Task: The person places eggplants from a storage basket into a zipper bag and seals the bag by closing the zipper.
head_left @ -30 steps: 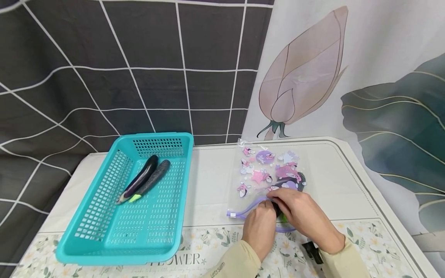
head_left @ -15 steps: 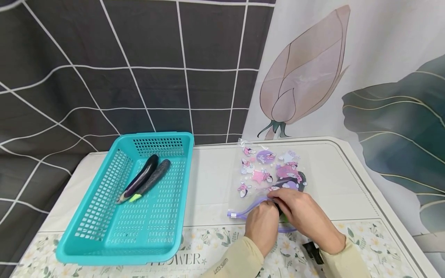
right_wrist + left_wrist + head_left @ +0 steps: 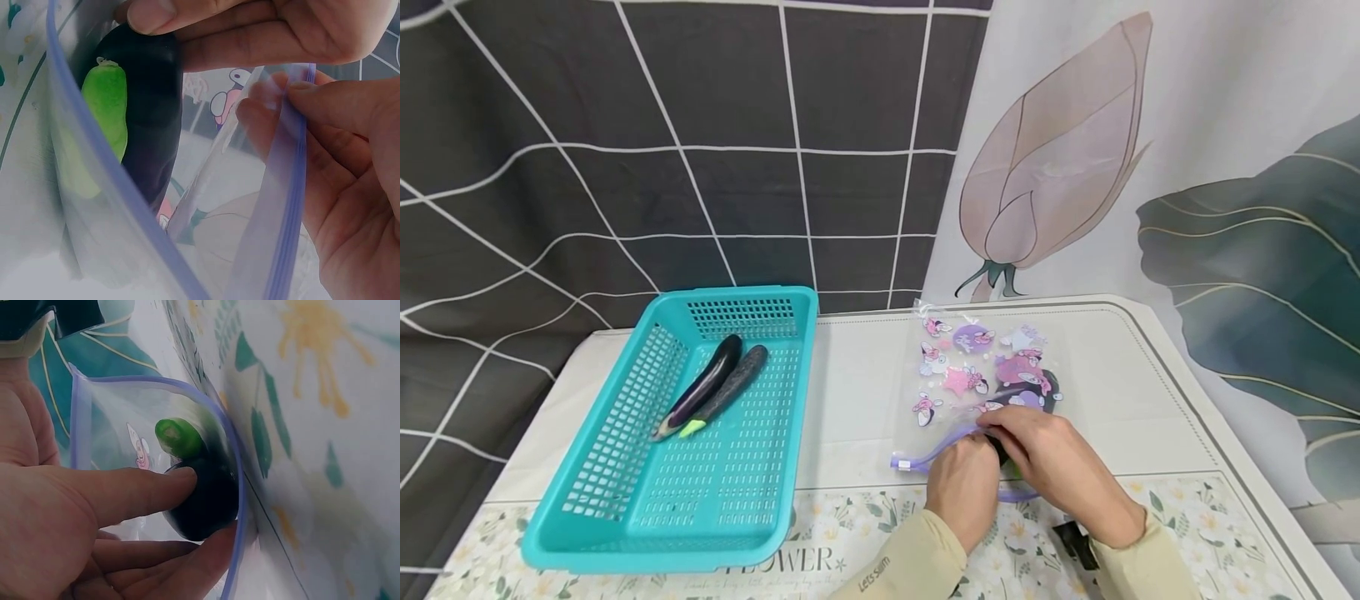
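Note:
A clear zip bag [image 3: 943,421] with cartoon prints and a purple zip edge lies on the table, its mouth towards me. My left hand [image 3: 966,492] reaches into the mouth. In the left wrist view, its thumb and fingers pinch the rounded end of a dark eggplant [image 3: 209,497] inside the bag. Beside the eggplant sits a vegetable with a bright green end [image 3: 105,103]; the rest of it is mostly hidden. My right hand [image 3: 1063,462] pinches the upper zip edge [image 3: 294,156] between thumb and fingers, holding the mouth apart.
A turquoise basket [image 3: 797,450] stands on the left, holding another eggplant [image 3: 706,387] and a dark, rough-skinned vegetable with a green end [image 3: 733,387]. Dark grid-patterned cloth [image 3: 730,192] and a flower-printed curtain [image 3: 1060,167] hang behind the table [image 3: 857,375].
My left hand has shifted slightly to the right at the bag's mouth. The right hand, bag and basket stay in place.

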`<control>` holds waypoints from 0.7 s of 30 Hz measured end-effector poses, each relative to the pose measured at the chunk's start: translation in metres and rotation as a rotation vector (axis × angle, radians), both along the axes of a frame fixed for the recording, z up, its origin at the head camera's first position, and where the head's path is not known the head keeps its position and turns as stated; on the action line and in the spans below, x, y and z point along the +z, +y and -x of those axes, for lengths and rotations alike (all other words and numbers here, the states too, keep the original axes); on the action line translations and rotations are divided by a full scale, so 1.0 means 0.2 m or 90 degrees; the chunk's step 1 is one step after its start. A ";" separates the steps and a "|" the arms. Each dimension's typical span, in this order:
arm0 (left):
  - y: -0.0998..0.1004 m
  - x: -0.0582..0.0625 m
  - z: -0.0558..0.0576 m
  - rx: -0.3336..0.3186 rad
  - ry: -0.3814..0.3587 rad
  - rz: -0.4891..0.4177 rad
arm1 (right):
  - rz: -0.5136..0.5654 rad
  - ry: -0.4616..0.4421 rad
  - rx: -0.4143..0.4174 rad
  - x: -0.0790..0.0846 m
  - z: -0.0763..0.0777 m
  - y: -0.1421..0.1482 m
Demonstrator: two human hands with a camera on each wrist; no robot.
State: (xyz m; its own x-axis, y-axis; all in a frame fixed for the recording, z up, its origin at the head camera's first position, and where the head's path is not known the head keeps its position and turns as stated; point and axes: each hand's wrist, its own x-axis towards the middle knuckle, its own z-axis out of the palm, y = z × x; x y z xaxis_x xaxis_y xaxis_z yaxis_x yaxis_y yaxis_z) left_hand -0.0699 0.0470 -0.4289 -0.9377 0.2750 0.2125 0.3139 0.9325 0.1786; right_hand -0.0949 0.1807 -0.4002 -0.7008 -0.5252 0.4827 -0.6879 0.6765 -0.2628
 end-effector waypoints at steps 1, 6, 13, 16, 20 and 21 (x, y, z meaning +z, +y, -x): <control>0.00 0.00 0.00 0.000 0.000 -0.003 | -0.001 0.000 0.000 0.00 0.00 0.00; 0.00 0.00 -0.01 0.003 0.007 -0.020 | -0.003 -0.001 0.000 0.00 0.00 0.00; -0.01 0.02 -0.02 0.004 0.005 -0.015 | 0.001 -0.001 0.002 0.00 0.00 0.00; -0.01 0.02 -0.02 0.002 0.003 -0.011 | 0.000 0.000 0.004 0.00 0.00 0.00; -0.01 0.02 -0.03 -0.003 0.005 -0.014 | 0.000 0.002 0.003 0.00 0.00 0.00; -0.01 0.03 -0.03 -0.005 0.005 -0.015 | -0.001 0.002 0.002 0.00 0.00 0.00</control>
State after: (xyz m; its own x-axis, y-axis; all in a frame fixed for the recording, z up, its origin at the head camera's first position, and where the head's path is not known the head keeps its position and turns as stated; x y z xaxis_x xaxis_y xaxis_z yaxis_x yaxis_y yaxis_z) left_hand -0.0639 0.0442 -0.4238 -0.9339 0.2764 0.2268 0.3222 0.9257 0.1982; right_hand -0.0951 0.1806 -0.4004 -0.6979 -0.5279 0.4840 -0.6908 0.6745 -0.2603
